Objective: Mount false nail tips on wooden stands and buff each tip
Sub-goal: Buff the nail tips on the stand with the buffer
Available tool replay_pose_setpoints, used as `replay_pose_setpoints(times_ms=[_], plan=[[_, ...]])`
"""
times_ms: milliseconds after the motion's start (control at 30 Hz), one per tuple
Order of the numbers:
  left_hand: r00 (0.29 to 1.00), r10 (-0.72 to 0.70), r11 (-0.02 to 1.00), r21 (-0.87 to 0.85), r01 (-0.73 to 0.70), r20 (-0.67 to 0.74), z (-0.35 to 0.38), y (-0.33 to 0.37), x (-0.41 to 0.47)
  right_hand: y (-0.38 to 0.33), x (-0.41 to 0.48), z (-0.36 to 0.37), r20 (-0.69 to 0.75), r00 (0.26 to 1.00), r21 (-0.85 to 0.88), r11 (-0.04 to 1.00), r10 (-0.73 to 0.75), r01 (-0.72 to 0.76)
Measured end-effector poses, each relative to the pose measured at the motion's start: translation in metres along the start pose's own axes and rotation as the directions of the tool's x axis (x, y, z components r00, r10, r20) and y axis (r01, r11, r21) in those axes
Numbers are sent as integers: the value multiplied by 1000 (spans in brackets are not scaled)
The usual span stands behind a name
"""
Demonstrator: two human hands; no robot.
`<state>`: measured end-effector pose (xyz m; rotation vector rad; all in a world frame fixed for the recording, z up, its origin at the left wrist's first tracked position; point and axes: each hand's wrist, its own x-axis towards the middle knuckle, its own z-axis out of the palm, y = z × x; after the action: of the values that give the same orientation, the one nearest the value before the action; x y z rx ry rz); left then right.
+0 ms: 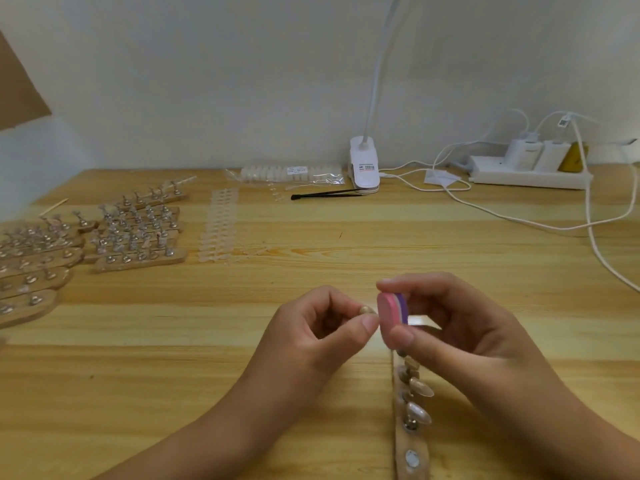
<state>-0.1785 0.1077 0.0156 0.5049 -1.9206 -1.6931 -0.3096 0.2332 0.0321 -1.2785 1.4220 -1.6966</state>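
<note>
It looked like a small home craft corner set up for nail work: a plain wood-grain table stood against a bare white wall, with a clip-on lamp and a white power strip holding chargers at the back. Rows of wooden stands, strips of false nail tips and a clear bag of more tips lay across the table's left side.

Wooden table, wooden stands, nail tip strips, power strip, clip lamp
</note>
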Motion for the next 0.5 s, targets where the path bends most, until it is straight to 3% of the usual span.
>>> replay_pose_setpoints(times_ms=[333, 500], plan=[[1000, -1, 1000, 18, 1, -6, -1, 0, -1, 5, -5, 5, 12, 999, 68, 996, 52, -53], [1000, 11, 998, 54, -11, -4, 3, 1, -1, 3, -1, 6, -61, 998, 87, 996, 19, -14]])
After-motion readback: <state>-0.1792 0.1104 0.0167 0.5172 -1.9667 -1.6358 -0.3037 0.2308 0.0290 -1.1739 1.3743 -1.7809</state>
